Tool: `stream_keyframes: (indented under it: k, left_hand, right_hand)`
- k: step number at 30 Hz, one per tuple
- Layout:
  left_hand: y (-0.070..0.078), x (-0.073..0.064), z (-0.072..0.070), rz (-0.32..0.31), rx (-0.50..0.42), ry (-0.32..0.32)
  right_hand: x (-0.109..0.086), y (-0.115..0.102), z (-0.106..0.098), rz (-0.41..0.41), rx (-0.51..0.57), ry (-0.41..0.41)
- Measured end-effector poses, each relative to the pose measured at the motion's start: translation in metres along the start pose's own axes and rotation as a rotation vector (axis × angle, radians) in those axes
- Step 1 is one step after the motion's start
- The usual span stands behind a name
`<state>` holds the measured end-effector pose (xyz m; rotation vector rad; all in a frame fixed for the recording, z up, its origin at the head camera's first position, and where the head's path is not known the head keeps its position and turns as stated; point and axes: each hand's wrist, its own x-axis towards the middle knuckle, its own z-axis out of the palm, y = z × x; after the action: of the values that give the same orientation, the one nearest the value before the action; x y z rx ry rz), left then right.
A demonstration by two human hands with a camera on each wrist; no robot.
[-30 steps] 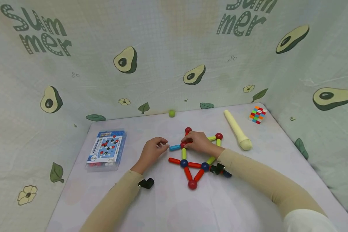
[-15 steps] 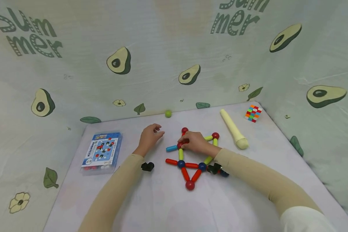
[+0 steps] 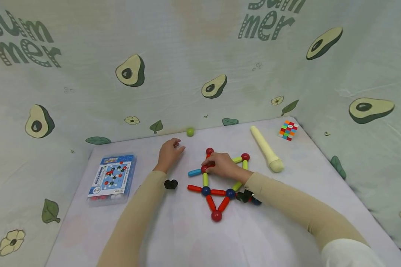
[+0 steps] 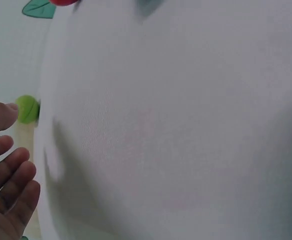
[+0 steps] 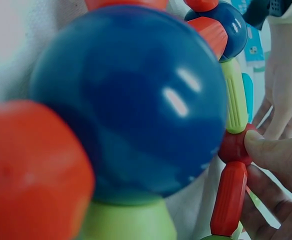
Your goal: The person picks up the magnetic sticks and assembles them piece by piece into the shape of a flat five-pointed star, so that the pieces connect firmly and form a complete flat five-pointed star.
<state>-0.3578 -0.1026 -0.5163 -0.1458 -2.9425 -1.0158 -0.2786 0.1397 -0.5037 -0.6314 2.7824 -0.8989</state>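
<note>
In the head view my right hand (image 3: 222,165) pinches a red ball (image 3: 204,169) in a structure of balls and rods on the table. The right wrist view shows the thumb (image 5: 266,150) against that red ball (image 5: 234,147), between a yellow-green rod (image 5: 234,97) and a red rod (image 5: 229,197). A blue rod (image 3: 194,172) sticks out left from the ball. Navy balls (image 3: 205,191) join other red and yellow-green rods. My left hand (image 3: 168,154) hovers left of the structure, fingers loosely bent and holding nothing; the left wrist view shows its fingers (image 4: 16,175) too.
A clear plastic box (image 3: 111,180) with a molecule picture stands at the left. By the back edge lies a small green ball (image 3: 190,132). A pale yellow stick (image 3: 266,149) and a colourful puzzle cube (image 3: 289,130) lie at the back right.
My left hand has moved away from the blue rod, toward the back edge of the table. The right hand stays on the red ball. The head view has swung slightly to the right.
</note>
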Motion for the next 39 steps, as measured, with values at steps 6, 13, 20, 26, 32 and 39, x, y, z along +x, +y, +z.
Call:
stream_keyframes:
  k: [6, 13, 20, 26, 32, 39]
  left_hand:
    - [0.000, 0.012, -0.001, 0.012, 0.037, 0.001]
    - [0.008, 0.025, 0.005, -0.009, 0.050, -0.003]
    - [0.018, 0.034, 0.015, -0.028, 0.062, -0.009]
    - [0.024, 0.041, 0.016, -0.036, 0.063, 0.020]
    - [0.026, 0.050, 0.020, -0.031, 0.062, 0.044]
    - [0.027, 0.057, 0.026, 0.001, 0.091, 0.070]
  right_hand:
    - [-0.001, 0.001, -0.001, -0.004, -0.001, 0.003]
    - [-0.002, 0.002, -0.001, 0.006, -0.009, -0.002]
    - [-0.002, 0.003, -0.001, -0.007, -0.036, 0.002]
    - [-0.002, -0.001, -0.002, -0.027, -0.035, -0.002]
    - [0.000, 0.000, -0.002, -0.035, -0.065, -0.004]
    - [0.000, 0.003, 0.000, -0.046, -0.077, 0.010]
